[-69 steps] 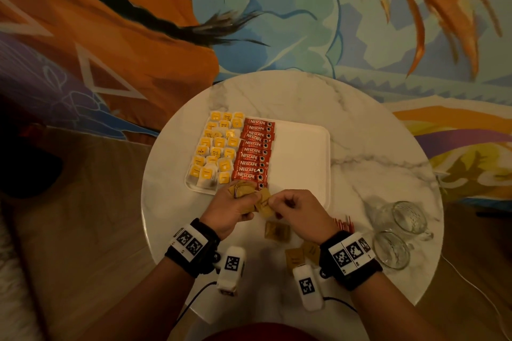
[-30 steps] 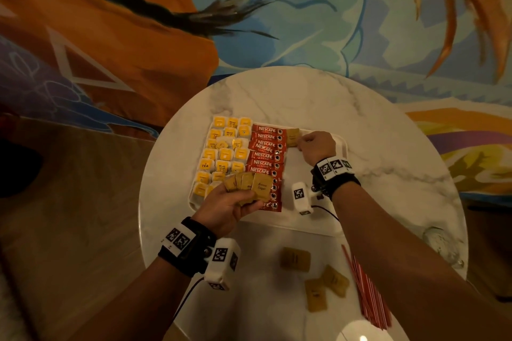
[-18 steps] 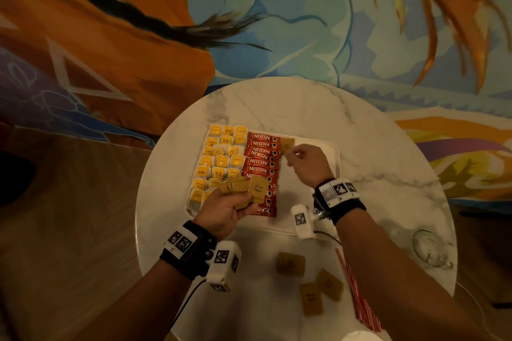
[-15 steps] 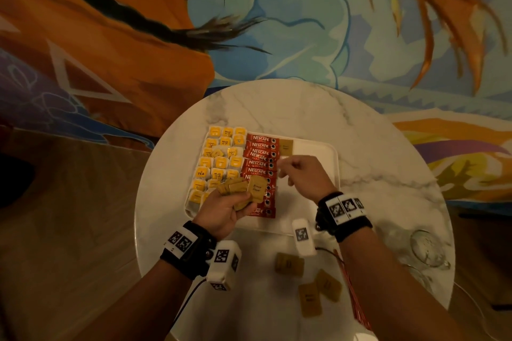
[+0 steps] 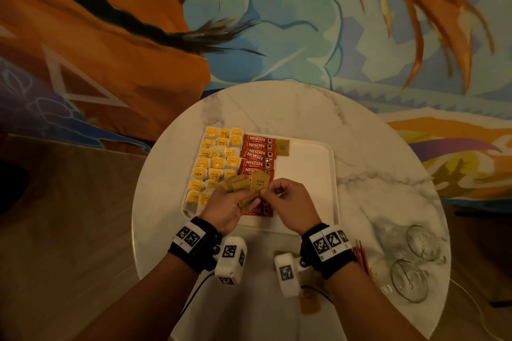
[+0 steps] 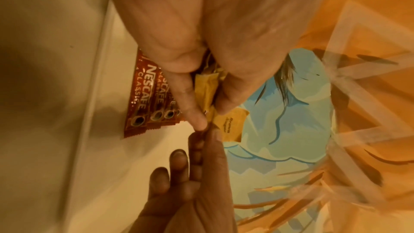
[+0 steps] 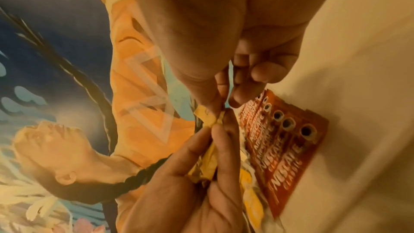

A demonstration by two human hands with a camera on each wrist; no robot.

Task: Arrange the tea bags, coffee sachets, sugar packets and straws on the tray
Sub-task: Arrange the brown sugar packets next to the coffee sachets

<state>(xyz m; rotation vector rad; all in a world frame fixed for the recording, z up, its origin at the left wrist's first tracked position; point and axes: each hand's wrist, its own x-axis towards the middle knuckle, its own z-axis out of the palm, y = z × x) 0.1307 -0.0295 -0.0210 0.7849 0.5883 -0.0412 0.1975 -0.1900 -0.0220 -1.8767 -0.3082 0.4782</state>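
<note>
Left hand (image 5: 227, 207) grips a fan of brown sugar packets (image 5: 238, 184) over the tray's (image 5: 310, 174) near edge, and the right hand (image 5: 288, 205) pinches the rightmost packet (image 5: 260, 182). Best to peel just that one clear, then lay it directly near-side of the lone packet (image 5: 282, 147) beside the coffee sachets (image 5: 257, 153).

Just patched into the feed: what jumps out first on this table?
The white tray at the table's centre: yellow tea bags fill its left side, red coffee sachets run beside them, and one brown sugar packet lies at the far end. Over its near edge the left hand grips a fan of sugar packets while the right hand pinches one.
</note>
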